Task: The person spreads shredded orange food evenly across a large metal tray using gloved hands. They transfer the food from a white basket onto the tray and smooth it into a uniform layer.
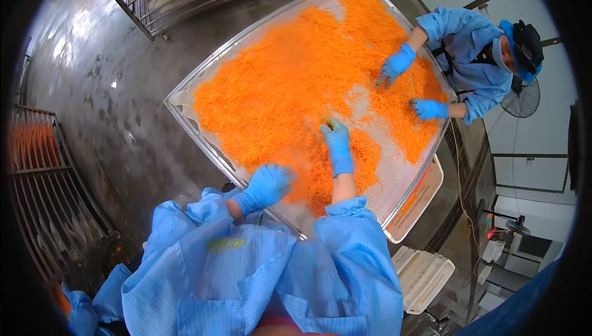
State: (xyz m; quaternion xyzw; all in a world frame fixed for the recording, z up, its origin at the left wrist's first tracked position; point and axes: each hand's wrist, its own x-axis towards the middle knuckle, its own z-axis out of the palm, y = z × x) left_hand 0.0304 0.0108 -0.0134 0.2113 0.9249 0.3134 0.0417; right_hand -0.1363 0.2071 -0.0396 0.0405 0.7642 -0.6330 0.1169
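Note:
Orange shreds (259, 90), which look like shredded carrot, are spread over a mesh-covered tray (393, 169) with a metal frame. My left hand (266, 188), in a blue glove, is at the near edge of the tray over the shreds. Motion blurs its fingers, so its grip is unclear. Farther in, my right hand (337, 144), gloved alike, has curled fingertips at a looser heap of shreds (365, 153). Whether it holds any strands is hidden. Bare mesh shows to the right of that heap.
Across the tray, a co-worker (481, 63) in blue has two gloved hands in the shreds. Metal racks (152, 7) stand at upper left and left. A pale plastic crate (418, 202) sits under the tray's right edge, near white slatted plastic (425, 280). The floor (125, 90) looks wet.

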